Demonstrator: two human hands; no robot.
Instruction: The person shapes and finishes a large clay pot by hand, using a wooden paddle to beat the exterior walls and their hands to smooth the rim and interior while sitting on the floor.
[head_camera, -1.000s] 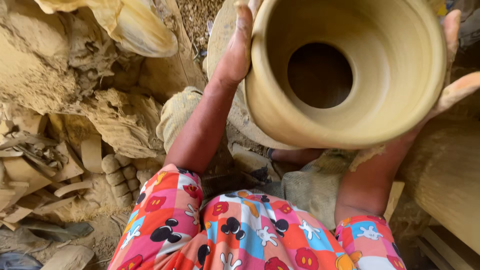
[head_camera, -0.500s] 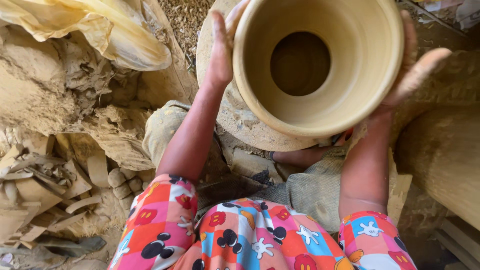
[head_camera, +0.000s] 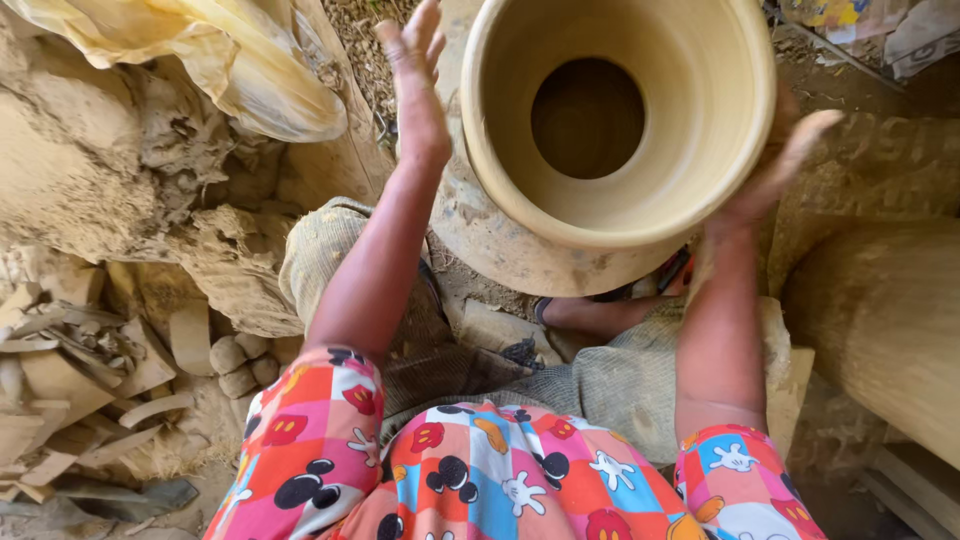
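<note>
The tall pale clay pot (head_camera: 640, 130) stands on the round clay-smeared wheel (head_camera: 520, 250), the right hand (head_camera: 770, 165) flat against its wall to steady it, the left hand (head_camera: 415, 75) beside it with fingers spread, holding nothing.

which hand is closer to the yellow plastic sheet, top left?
Left. The left hand is raised beside the clay pot, just right of the yellow plastic sheet. The right hand is on the pot's far side.

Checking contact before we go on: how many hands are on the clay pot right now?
1. The right hand presses the clay pot on its outer wall; the left hand is open beside the rim, seemingly apart from it.
</note>
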